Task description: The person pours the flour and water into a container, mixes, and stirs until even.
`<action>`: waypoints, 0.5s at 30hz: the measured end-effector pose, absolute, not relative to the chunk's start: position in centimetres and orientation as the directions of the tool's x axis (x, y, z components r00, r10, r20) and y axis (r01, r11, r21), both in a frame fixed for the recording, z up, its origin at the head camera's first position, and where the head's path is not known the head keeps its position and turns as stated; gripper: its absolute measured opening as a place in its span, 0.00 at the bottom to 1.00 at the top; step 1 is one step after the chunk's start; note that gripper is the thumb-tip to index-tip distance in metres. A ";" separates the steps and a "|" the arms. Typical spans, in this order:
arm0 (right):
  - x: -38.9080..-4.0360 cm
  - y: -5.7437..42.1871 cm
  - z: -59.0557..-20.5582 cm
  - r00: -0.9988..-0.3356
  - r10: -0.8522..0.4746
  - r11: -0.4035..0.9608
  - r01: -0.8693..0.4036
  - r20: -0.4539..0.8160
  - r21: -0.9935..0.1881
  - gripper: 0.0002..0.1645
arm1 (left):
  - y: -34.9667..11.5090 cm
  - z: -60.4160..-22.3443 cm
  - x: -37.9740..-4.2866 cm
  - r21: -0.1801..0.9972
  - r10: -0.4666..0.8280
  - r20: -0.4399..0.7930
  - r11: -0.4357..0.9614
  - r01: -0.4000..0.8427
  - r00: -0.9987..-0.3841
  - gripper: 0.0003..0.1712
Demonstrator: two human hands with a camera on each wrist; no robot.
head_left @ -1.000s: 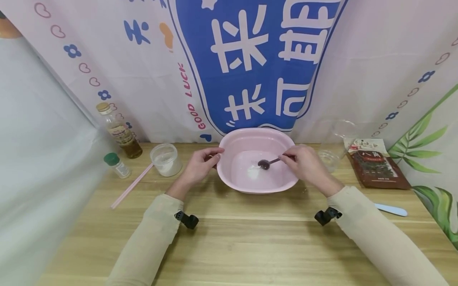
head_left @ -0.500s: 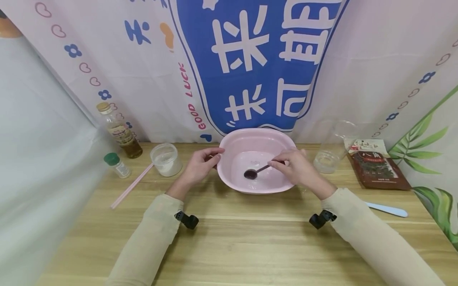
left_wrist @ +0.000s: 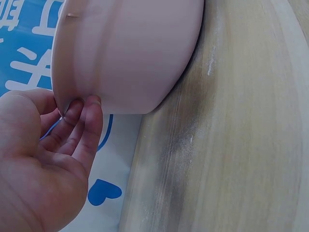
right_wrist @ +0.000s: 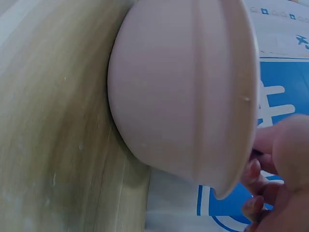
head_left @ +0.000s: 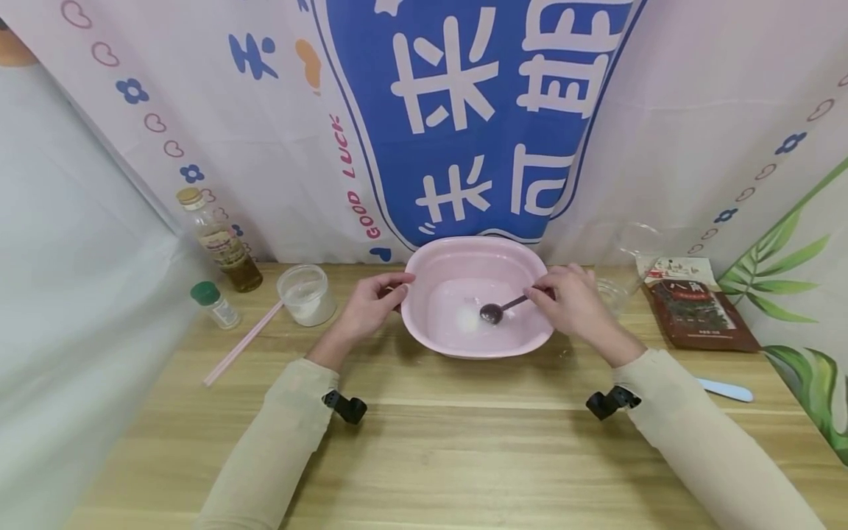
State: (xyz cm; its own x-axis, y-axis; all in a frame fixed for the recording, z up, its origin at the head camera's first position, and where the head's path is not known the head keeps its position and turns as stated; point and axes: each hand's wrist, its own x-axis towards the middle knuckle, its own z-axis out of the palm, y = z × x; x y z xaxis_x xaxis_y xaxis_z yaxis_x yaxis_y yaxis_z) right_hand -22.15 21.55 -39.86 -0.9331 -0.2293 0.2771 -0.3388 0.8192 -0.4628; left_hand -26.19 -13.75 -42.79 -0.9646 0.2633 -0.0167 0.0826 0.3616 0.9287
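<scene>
A pink basin (head_left: 424, 324) stands on the wooden table, with a white patch of powder (head_left: 468, 318) on its bottom. My left hand (head_left: 366, 308) grips the basin's left rim; in the left wrist view the thumb is at the rim and the fingers lie under it against the outer wall. Over the basin's right rim, my right hand (head_left: 575, 303) pinches the handle of a dark measuring spoon (head_left: 492, 313). The spoon's bowl is low inside the basin, just right of the powder. In the right wrist view the basin wall (right_wrist: 159, 92) hides most of the spoon.
Left of the basin stand a jar of white powder (head_left: 306, 296), a green-capped shaker (head_left: 216, 305), an oil bottle (head_left: 227, 250) and pink chopsticks (head_left: 244, 344). To the right are a clear glass container (head_left: 611, 294), a brown spice packet (head_left: 701, 308) and a light-blue handle (head_left: 727, 389).
My right hand moved the spoon left across the powder, then back to the right. The left hand has stayed at the rim, and the basin has not visibly moved.
</scene>
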 end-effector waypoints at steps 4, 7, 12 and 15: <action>-21.8 21.3 -40.2 -0.928 -0.283 0.777 -0.370 0.244 -0.508 0.08 | -13.8 -42.8 -26.1 0.929 0.263 -0.018 0.362 0.081 -0.965 0.21; -21.8 20.6 -40.5 -0.924 -0.302 0.748 -0.383 0.235 -0.541 0.07 | -13.8 -42.8 -26.2 0.928 0.261 -0.018 0.365 0.081 -0.965 0.21; -22.2 19.5 -40.8 -0.932 -0.246 0.772 -0.354 0.266 -0.528 0.10 | -13.7 -42.8 -26.2 0.925 0.261 -0.014 0.369 0.086 -0.965 0.20; -22.5 19.7 -40.8 -0.939 -0.192 0.802 -0.318 0.286 -0.505 0.12 | -13.7 -42.7 -26.1 0.925 0.262 -0.009 0.368 0.091 -0.965 0.20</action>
